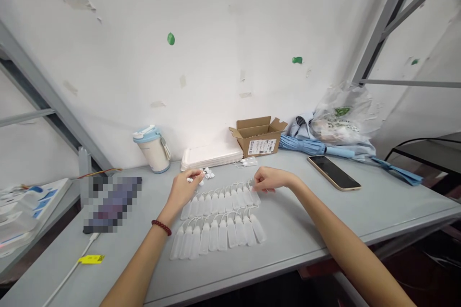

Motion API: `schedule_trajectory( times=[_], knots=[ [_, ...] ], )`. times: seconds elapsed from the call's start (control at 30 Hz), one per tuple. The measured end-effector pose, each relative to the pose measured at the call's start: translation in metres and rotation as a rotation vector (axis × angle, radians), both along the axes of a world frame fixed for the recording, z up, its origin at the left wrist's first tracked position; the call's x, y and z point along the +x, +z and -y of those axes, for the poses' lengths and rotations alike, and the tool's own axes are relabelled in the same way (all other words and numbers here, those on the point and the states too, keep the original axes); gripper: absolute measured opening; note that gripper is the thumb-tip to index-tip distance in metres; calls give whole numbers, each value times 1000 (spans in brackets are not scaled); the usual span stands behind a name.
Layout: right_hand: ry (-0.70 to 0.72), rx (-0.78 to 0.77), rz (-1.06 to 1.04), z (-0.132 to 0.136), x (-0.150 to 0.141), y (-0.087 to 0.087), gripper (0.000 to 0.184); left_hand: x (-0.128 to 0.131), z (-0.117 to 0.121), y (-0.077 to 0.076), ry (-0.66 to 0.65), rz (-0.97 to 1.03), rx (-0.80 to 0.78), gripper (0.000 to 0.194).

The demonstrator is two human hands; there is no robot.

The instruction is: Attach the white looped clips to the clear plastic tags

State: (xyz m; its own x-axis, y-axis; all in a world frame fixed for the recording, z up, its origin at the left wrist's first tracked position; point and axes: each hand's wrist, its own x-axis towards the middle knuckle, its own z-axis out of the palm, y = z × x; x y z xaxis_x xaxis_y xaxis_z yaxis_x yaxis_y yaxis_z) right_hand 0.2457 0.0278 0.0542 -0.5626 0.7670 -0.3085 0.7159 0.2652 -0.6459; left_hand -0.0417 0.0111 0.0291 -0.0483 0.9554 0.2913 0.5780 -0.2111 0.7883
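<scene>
Two rows of small translucent plastic bottles with thin white loops at their tops lie on the grey table: a back row (218,204) and a front row (218,236). My left hand (184,189) is over the left end of the back row, its thumb and fingertips pinched together beside several small white caps (208,173). Whatever is between those fingertips is too small to make out. At the right end of the back row, my right hand (269,180) is closed with fingers curled down by the last bottle (255,196). Its fingertips are partly hidden.
Behind the rows stand a stack of white trays (212,156) and an open cardboard box (260,139), with a few more bottles (248,162) before it. A tumbler (153,151) is left; a phone (334,172), blue umbrella (306,145) and plastic bag (345,117) are right.
</scene>
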Motion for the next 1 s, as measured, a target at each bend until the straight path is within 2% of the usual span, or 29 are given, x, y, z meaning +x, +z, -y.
schedule_trajectory(
  times=[0.37, 0.67, 0.83, 1.0],
  knots=[
    [-52, -136, 117, -9, -3, -17, 30, 3, -1, -5, -22, 14, 12, 32],
    [-67, -168, 76, -7, -5, -15, 30, 11, 3, -9, -66, -46, -2, 31],
    [-111, -115, 82, -8, -5, -17, 28, 14, 5, -7, -71, -36, 5, 31],
    [-159, 75, 17, -10, -4, -20, 25, 15, 5, -8, -74, 9, 7, 29]
  ],
)
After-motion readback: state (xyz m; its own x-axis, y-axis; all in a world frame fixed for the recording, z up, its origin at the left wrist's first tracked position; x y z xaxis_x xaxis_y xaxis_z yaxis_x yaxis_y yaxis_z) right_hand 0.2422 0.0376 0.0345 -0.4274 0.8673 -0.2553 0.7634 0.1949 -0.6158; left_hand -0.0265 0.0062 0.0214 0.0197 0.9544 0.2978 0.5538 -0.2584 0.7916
